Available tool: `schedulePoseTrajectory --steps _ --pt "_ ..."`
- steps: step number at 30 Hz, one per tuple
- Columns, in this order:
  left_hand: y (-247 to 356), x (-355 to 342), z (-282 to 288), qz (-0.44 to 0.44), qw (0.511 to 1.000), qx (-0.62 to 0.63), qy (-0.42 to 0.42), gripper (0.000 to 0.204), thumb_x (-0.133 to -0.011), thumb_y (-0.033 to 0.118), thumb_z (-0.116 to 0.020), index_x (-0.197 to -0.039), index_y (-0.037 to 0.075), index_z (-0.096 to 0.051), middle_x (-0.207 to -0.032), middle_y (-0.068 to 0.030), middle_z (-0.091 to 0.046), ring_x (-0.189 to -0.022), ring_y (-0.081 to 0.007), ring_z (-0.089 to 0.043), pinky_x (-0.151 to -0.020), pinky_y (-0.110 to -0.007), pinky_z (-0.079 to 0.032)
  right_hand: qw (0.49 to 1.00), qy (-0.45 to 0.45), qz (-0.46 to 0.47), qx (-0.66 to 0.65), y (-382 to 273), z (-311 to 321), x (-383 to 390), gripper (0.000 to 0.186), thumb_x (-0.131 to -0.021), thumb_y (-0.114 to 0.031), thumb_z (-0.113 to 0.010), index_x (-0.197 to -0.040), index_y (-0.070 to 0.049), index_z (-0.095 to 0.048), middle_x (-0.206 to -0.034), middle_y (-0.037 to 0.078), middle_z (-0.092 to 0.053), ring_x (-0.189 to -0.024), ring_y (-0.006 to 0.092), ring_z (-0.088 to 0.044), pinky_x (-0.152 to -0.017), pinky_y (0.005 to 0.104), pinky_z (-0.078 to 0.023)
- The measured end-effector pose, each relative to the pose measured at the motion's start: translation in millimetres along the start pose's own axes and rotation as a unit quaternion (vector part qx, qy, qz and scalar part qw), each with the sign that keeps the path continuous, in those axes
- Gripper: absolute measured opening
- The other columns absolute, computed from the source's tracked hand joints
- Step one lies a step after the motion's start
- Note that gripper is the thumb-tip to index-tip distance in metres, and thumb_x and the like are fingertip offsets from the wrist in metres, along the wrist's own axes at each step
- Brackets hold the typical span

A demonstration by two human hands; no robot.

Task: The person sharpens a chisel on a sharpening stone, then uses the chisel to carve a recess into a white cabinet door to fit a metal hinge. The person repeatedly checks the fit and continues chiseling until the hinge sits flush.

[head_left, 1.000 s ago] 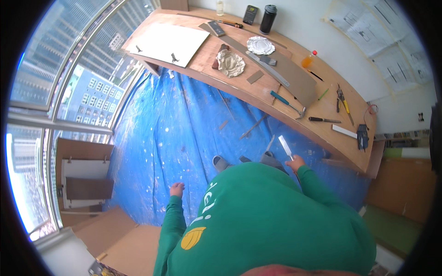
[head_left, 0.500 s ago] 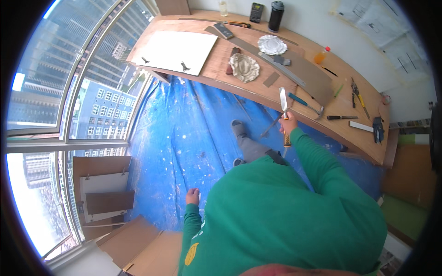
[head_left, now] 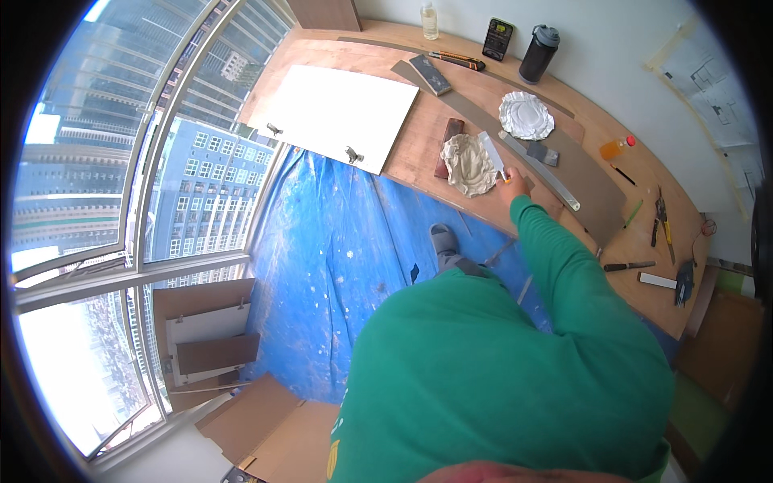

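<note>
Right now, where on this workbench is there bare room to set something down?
Bare wood shows between the white panel and the brown block; the panel's surface also looks bare, save two dark fittings along its near edge. It is crowded around the right hand: the held chisel, crumpled beige sheet, metal strip and grey block are close together.

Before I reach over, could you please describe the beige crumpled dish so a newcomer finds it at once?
On the long wooden bench, find the large white board. To its right, beside the blade in the right hand, lies the beige crumpled dish. Unlike the silvery dish nearer the wall, it is beige and overlaps a reddish-brown block.
</note>
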State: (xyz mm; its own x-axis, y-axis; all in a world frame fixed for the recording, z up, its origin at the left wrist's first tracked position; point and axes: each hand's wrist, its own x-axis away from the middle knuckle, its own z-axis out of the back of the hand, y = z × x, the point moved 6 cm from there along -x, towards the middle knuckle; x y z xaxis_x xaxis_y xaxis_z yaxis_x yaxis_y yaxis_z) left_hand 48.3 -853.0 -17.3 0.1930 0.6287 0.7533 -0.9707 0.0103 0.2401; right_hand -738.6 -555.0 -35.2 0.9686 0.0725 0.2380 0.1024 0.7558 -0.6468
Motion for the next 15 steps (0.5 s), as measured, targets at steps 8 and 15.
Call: schedulePoseTrajectory --steps 8,15 --pt "115 -6 65 -0.014 1.0 -0.004 0.008 0.046 -0.096 0.047 -0.061 -0.109 0.004 -0.073 -0.101 -0.0225 -0.075 -0.098 -0.0398 -0.071 -0.088 -0.047 -0.054 0.988 -0.083 -0.005 0.132 -15 -10 -84 0.036 -0.091 -0.021 -0.071 -0.125 -0.011 -0.064 -0.118 0.023 -0.067 -0.111 0.0399 -0.066 -0.098 0.05 -0.052" --pt "168 -38 106 -0.032 0.998 -0.049 0.001 0.047 -0.096 0.047 -0.061 -0.109 0.004 -0.073 -0.102 -0.0228 -0.074 -0.098 -0.0402 -0.071 -0.088 -0.048 -0.054 0.979 -0.038 0.024 0.2 -22 -12 -87 0.032 -0.09 -0.022 -0.071 -0.118 -0.009 -0.063 -0.127 0.018 -0.059 -0.118 0.0417 -0.058 -0.099 0.0512 -0.051"
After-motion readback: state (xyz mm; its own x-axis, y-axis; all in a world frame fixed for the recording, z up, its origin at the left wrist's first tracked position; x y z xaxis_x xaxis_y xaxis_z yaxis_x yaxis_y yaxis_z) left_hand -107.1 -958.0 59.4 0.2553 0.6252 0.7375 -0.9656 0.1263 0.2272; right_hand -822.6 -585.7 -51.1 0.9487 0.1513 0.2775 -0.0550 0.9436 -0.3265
